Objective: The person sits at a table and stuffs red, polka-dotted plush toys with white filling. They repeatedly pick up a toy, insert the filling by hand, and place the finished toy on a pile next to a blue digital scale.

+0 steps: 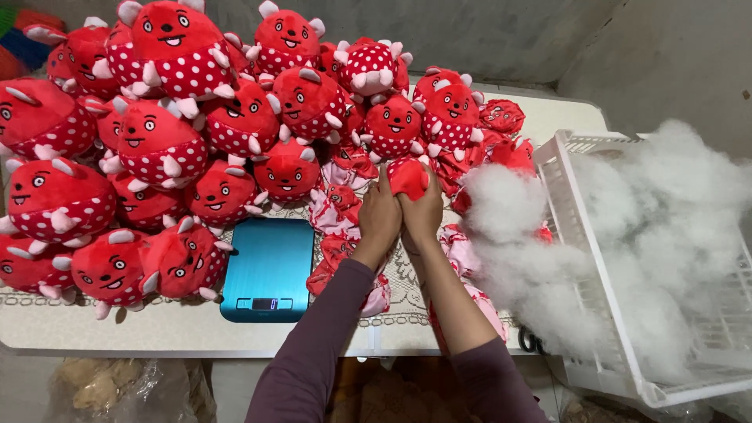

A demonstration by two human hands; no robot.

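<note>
1. Head view: left hand and right hand both close around a half-stuffed red plush toy, held above the limp unstuffed skins.
2. Right of the grip, loose white stuffing spills from the white basket.
3. Risk: squeezing could push filling back out the open seam.

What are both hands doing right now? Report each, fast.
Left hand: closed on the red plush toy.
Right hand: closed on the same toy.
</note>
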